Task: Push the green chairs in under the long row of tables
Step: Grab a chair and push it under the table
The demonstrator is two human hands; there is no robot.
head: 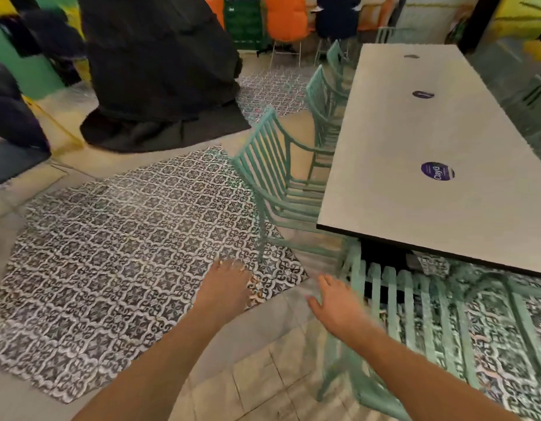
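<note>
A long row of grey-topped tables [421,141] runs away from me on the right. Green slatted chairs line its left side. The nearest side chair [269,174] stands angled, its seat partly under the top; two more [322,101] [337,60] sit further back. Another green chair [415,305] stands at the table's near end, its back towards me. My left hand [225,284] hovers open over the patterned floor, touching nothing. My right hand [336,302] is open, fingers spread, at the left edge of that near chair's back.
Patterned tile patches [126,262] lie in a beige floor. A large black covered shape [160,71] stands at the far left. People in orange and dark jackets sit at the far end [284,16]. More green chairs [533,98] line the table's right side.
</note>
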